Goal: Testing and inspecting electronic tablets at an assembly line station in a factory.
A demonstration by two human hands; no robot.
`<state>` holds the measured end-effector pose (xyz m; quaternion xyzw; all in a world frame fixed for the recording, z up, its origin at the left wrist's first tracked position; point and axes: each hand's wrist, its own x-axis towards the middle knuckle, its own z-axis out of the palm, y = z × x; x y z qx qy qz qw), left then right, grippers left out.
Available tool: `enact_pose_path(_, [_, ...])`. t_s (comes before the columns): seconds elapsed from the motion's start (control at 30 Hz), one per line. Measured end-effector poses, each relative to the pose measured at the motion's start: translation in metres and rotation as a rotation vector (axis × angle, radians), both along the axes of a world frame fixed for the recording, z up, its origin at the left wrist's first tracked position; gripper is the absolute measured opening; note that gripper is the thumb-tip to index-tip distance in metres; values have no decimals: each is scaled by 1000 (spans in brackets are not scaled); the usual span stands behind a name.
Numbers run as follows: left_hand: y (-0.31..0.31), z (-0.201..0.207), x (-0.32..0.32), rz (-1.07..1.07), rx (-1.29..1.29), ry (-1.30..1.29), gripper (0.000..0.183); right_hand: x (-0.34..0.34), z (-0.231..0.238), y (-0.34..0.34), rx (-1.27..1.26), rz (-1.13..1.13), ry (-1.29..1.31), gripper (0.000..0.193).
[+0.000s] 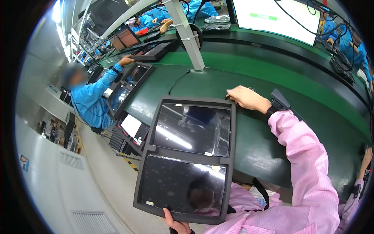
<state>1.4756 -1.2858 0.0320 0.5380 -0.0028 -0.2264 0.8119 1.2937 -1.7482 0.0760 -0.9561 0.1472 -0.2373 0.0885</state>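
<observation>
- While the left hand (pixel 178 225) hooks the near edge of a matte black foam tray (pixel 229 183), its thumb lies over the rim; its other fingers, mostly hidden, close beneath it.
- At the tray's far right corner, the right hand (pixel 247 98) has its fingertips drawn together; whether they pinch foam or some small dark piece, one cannot tell.
- Between both sets of fingers sit two glossy rectangular sheets, an upper panel (pixel 187 128) under wrinkled clear film and a blotchy lower panel (pixel 167 181); a foam bar parts them.
- Below the right fingers spreads a smooth green table (pixel 280 156); leftward and beyond them, a thin cable (pixel 177 82) and a square pale post (pixel 186 39) stand in the way.
- Far left of the right fingers, a blue-coated co-worker (pixel 91 103) stands beside another tray (pixel 134 89).
</observation>
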Motion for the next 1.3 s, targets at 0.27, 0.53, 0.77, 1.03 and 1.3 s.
enact_pose_path(0.27, [-11,19,-15,-15,19,-14,38,-34,-9,11,154,-118,60,12])
enact_pose_path(0.53, [-50,28,-7,-57,-126,-194,46,-68,-41,36,158,-156,-130,20])
enact_pose_path(0.77, [-135,38,5,-67,-198,-218,36,-80,-42,49,172,-253,-142,21])
enact_pose_path(1.03, [-199,19,37,-232,-267,-147,29,-97,-39,65,314,-297,-188,23])
enact_pose_path(1.3, [-179,-6,49,-370,-120,-169,41,-114,-32,72,165,-330,-264,29])
